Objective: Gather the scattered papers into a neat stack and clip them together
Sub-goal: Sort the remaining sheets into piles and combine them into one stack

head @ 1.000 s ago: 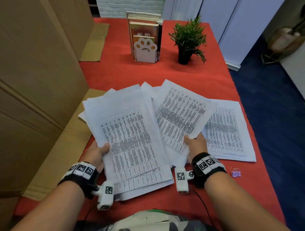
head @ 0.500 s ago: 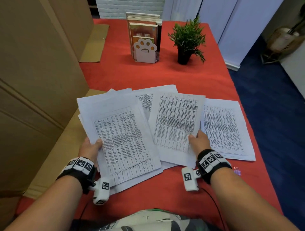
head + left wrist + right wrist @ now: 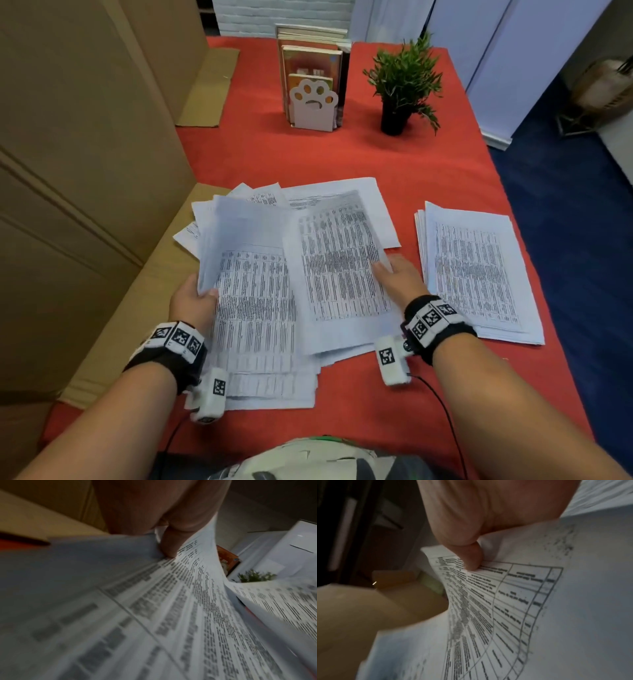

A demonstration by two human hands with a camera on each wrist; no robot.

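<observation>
Printed white papers lie on a red table (image 3: 428, 164). My left hand (image 3: 197, 298) grips the left edge of a thick bundle of sheets (image 3: 257, 308), thumb on top (image 3: 169, 545). My right hand (image 3: 399, 274) pinches the right edge of another sheet (image 3: 342, 270) that overlaps the bundle, thumb pressed on its print (image 3: 471, 558). More loose sheets (image 3: 335, 195) stick out behind these. A separate pile of papers (image 3: 476, 270) lies flat to the right of my right hand. No clip shows in any view.
Large cardboard boxes (image 3: 75, 171) stand along the left, one flap (image 3: 150, 294) under the bundle's left edge. At the back stand a paw-shaped book holder with books (image 3: 313, 99) and a small potted plant (image 3: 404, 82). The table's right edge drops to blue carpet (image 3: 575, 240).
My right hand has slid its sheet leftward over the bundle, away from the right-hand pile. The left hand has lifted and curled the bundle's left edge. The small clip near my right wrist is hidden.
</observation>
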